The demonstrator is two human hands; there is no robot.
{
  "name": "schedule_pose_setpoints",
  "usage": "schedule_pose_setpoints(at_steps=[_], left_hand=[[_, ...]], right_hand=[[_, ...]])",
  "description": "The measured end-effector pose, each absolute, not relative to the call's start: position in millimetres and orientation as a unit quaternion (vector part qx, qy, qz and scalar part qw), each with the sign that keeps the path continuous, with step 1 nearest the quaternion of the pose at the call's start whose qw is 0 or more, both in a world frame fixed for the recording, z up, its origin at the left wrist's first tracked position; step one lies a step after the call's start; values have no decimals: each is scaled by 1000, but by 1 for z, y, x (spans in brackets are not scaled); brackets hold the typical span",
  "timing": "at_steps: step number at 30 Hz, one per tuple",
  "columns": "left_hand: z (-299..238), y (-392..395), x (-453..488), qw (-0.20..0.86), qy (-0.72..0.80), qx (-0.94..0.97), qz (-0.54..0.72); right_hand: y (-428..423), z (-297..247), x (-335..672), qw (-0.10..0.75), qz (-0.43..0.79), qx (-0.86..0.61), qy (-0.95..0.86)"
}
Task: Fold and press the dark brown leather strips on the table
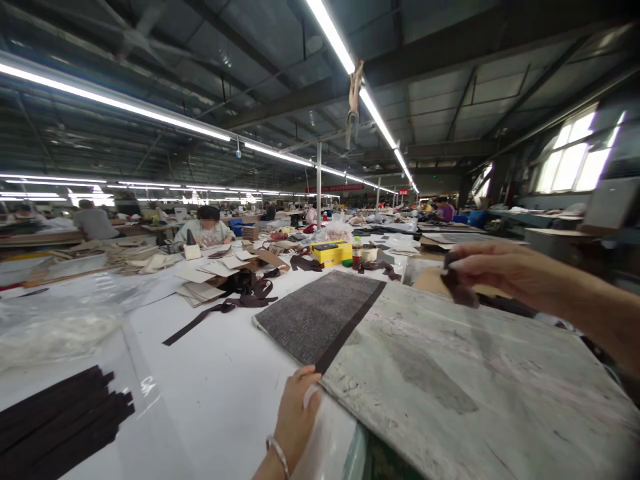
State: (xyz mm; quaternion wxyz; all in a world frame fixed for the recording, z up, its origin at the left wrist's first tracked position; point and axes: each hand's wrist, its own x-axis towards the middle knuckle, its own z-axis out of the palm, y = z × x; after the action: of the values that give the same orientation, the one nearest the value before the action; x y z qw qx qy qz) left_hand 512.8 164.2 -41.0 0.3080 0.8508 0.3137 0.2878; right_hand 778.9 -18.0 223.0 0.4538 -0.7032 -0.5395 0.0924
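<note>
A dark grey textured fabric panel (320,310) lies on a worn, pale work board (415,353). A dark brown strip (353,325) runs along the panel's right edge. My left hand (296,410), with a bangle at the wrist, rests at the board's near edge. Its fingertips touch the strip's near end, and the thumb stands apart. Raised above the right part of the board, my right hand (487,267) pinches a dark brown strip (460,290) that hangs down, blurred by motion.
Dark strips (65,420) lie bundled at the near left on the white table (200,400). Clear plastic (65,313) spreads behind them. Card pieces (210,277), a yellow box (331,253) and a bottle (357,253) stand farther back. A person (207,230) sits across the table.
</note>
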Motion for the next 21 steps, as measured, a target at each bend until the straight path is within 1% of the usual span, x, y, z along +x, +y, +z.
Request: schedule_pose_setpoints(at_steps=[1,2,3,5,8,11,16,18,21], left_hand=[[-33,155,510,329,308,844,292],[-23,144,507,352,303,834,298],[-12,133,503,377,298,822,306],[8,113,494,462,282,773,330],[32,97,472,516,287,710,382],[43,98,443,526,324,649,444],[41,109,392,555,316,558,530],[34,111,368,547,355,522,550],[22,109,331,533,434,470,554]], right_hand=[[-7,219,755,432,144,-690,-562],[6,213,729,389,232,-674,-584],[20,204,703,366,275,-659,-597],[47,185,655,337,339,-632,-610],[79,161,600,315,424,-593,-607],[100,150,564,289,463,-566,-617],[122,139,510,250,512,-506,-647],[131,132,487,237,528,-472,-665],[149,120,458,240,532,-429,-690]])
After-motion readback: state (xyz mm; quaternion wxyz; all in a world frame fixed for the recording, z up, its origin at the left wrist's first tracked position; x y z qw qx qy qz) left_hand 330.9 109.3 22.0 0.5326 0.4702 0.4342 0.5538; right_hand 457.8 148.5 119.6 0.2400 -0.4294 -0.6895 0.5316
